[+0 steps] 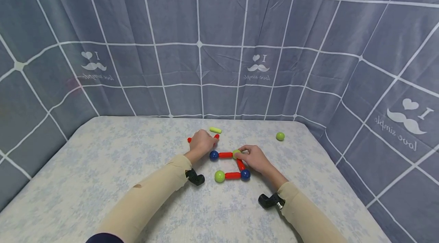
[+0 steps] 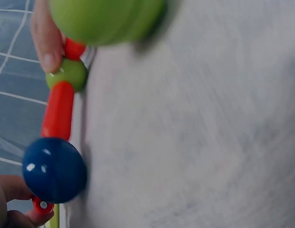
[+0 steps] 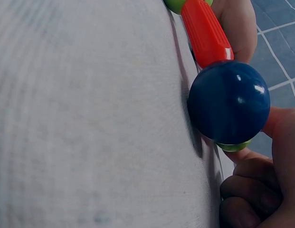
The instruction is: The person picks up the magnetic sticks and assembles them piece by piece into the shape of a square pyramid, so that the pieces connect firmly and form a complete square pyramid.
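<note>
An open three-sided shape of red rods and balls lies on the table. Its far side runs from a blue ball [image 1: 214,155] along a red rod [image 1: 225,155] to a green ball [image 2: 66,75]. A second blue ball [image 3: 229,102] and a larger-looking green ball [image 1: 220,176] end the near side. My right hand [image 1: 255,158] pinches the far green ball between thumb and fingers. Just beyond the far blue ball, my left hand [image 1: 201,142] holds a loose red rod [image 1: 217,136] between thumb and finger, its round end showing in the left wrist view.
Behind the left hand lies a yellow-green rod [image 1: 215,130], and another red piece [image 1: 189,140] peeks out on that hand's left. A loose green ball [image 1: 280,136] sits at the far right. Grey checked curtain [image 1: 219,64] hangs beyond the patterned tabletop [image 1: 130,151].
</note>
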`<move>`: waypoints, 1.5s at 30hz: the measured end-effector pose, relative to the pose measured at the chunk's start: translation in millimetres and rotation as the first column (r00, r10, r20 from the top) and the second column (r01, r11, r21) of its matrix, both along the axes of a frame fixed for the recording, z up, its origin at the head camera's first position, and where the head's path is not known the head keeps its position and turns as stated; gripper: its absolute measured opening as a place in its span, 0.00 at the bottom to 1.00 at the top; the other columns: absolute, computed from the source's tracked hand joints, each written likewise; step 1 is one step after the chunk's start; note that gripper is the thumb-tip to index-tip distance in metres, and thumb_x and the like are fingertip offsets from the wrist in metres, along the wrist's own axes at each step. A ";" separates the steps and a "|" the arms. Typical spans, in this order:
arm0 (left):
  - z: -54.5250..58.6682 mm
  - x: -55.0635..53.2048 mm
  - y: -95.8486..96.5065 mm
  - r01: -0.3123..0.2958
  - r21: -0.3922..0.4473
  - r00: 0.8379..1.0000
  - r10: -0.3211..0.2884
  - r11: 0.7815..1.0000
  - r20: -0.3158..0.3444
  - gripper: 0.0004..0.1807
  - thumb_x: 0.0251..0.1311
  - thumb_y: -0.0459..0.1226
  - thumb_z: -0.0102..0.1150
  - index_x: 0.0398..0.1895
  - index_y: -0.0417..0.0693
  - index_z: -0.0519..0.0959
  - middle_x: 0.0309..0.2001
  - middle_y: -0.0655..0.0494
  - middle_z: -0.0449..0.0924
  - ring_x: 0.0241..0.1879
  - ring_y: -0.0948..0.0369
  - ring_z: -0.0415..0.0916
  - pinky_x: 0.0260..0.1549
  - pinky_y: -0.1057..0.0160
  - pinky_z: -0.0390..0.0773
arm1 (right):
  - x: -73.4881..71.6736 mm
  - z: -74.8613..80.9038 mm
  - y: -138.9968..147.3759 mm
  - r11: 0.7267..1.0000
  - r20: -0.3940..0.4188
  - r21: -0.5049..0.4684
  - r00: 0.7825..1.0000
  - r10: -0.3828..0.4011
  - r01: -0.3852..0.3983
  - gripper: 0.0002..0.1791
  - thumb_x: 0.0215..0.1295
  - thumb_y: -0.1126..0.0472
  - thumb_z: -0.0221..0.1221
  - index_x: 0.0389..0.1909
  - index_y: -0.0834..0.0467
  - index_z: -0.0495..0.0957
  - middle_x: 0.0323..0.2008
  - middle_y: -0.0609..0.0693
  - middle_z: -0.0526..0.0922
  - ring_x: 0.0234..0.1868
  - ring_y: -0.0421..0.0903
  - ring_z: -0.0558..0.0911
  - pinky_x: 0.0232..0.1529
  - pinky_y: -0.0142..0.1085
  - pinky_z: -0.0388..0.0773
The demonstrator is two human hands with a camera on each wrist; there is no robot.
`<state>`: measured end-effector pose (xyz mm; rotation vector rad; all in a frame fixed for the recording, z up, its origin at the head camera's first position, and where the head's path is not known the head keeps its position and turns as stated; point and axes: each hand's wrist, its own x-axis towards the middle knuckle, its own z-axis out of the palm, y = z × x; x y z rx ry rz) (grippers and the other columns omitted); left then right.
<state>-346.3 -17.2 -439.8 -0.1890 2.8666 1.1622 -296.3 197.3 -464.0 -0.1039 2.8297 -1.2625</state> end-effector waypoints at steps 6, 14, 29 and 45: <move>1.4 7.5 -5.8 -0.025 0.140 1.000 0.025 0.990 -0.003 0.13 0.58 0.46 0.70 0.23 0.47 0.88 0.14 0.58 0.75 0.15 0.61 0.68 0.15 0.65 0.60 | 1.4 1.7 -1.1 1.000 0.002 0.006 1.000 0.004 -0.004 0.20 0.62 0.48 0.67 0.47 0.59 0.85 0.21 0.45 0.72 0.22 0.42 0.67 0.25 0.34 0.64; 4.5 20.3 -18.0 -0.067 0.260 0.998 0.065 0.963 0.017 0.15 0.56 0.43 0.70 0.21 0.42 0.85 0.11 0.59 0.68 0.14 0.62 0.62 0.15 0.65 0.59 | 0.9 0.6 -1.0 1.000 0.011 0.002 1.000 -0.003 0.003 0.20 0.62 0.48 0.67 0.47 0.58 0.84 0.20 0.45 0.72 0.21 0.41 0.67 0.25 0.34 0.64; 0.6 48.7 -30.6 -0.087 0.343 0.996 0.074 0.935 0.050 0.24 0.55 0.42 0.71 0.09 0.49 0.69 0.11 0.61 0.60 0.14 0.62 0.60 0.17 0.64 0.60 | -0.5 -1.0 0.9 1.000 0.019 -0.028 1.000 0.000 0.000 0.20 0.62 0.48 0.67 0.47 0.58 0.84 0.16 0.43 0.67 0.19 0.41 0.64 0.23 0.34 0.61; -3.7 81.8 -38.6 -0.068 0.348 0.996 0.041 0.935 0.083 0.23 0.57 0.43 0.71 0.11 0.46 0.72 0.12 0.61 0.55 0.14 0.62 0.53 0.17 0.64 0.55 | -1.3 -1.3 1.7 0.999 0.017 -0.037 1.000 0.011 -0.011 0.20 0.62 0.47 0.67 0.47 0.58 0.85 0.15 0.43 0.66 0.18 0.41 0.65 0.22 0.34 0.62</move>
